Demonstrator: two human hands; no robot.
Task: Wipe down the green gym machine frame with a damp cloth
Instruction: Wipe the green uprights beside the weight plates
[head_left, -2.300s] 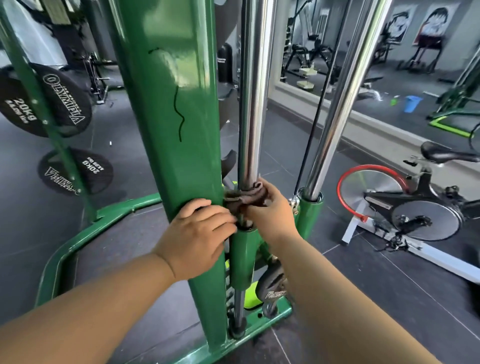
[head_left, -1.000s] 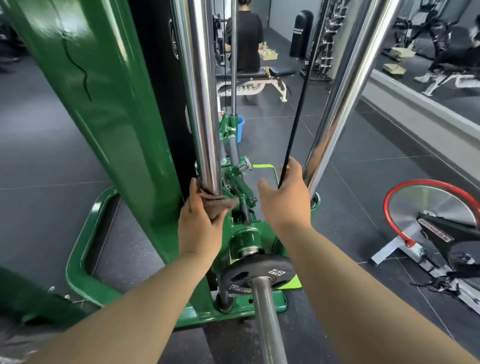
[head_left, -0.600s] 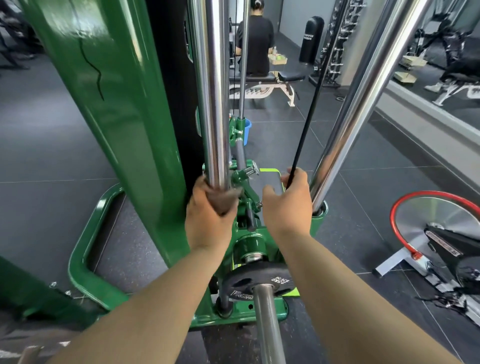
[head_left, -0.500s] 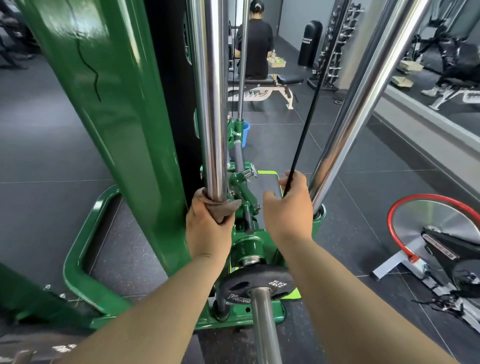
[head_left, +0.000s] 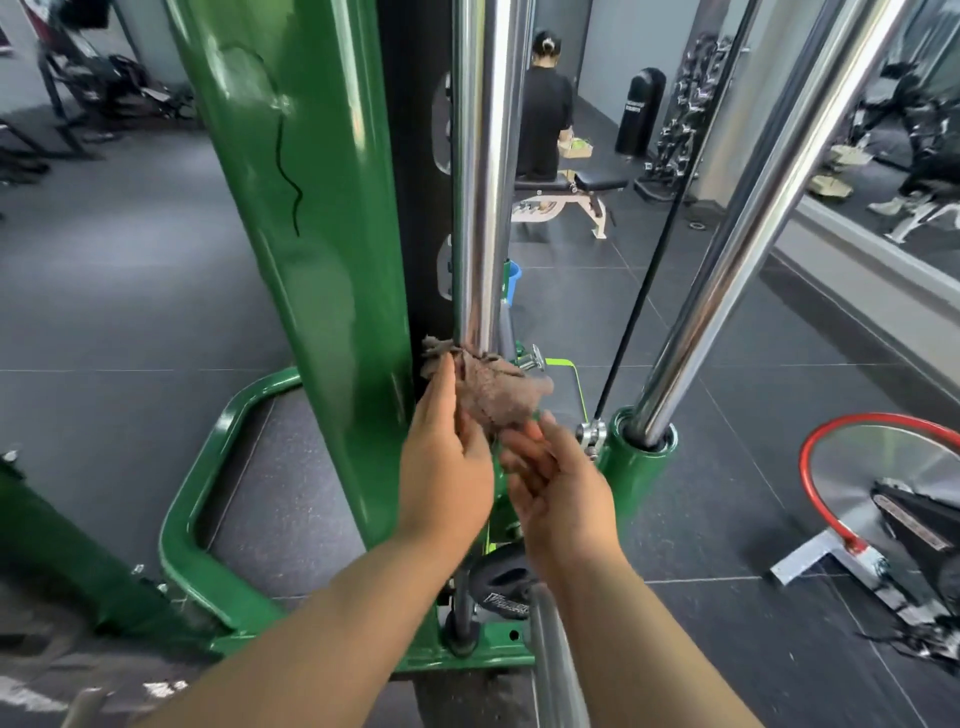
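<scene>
"Two hands near one cloth (head_left: 493, 395): which has it?"

"The left hand (head_left: 447, 457). Its fingers run up the cloth's left edge and pinch it, with the thumb hidden in the folds. The right hand (head_left: 561, 483) is spread and relaxed. Its fingertips sit just under the lower hem and hold nothing that I can see."

"Where is the cloth?"

"Bunched at the foot of the near chrome rod (head_left: 480, 208), against it as far as I can tell, just beside the green upright (head_left: 311, 208)."

"How will it handle?"

"Light and limp, and since it's damp, probably clingy. It will fold round any tube but has no stiffness. I would gather it into a pad in the palm rather than hold a corner, so the pressure falls on the paint."

"What stands in the way?"

"The near chrome rod stands close to the upright's black inner face, which leaves a narrow gap. A black cable (head_left: 644, 291) runs down between it and a second chrome rod (head_left: 753, 234) seated in a green socket (head_left: 641, 462). Below the wrists, a weight plate (head_left: 498, 582) on a bar (head_left: 556, 670) crowds the foot. The green base tube (head_left: 192, 509) lies unobstructed on the left. A spin bike (head_left: 883, 467) stands well apart, and a person (head_left: 545, 114) sits on a bench (head_left: 592, 182) beyond."
</scene>
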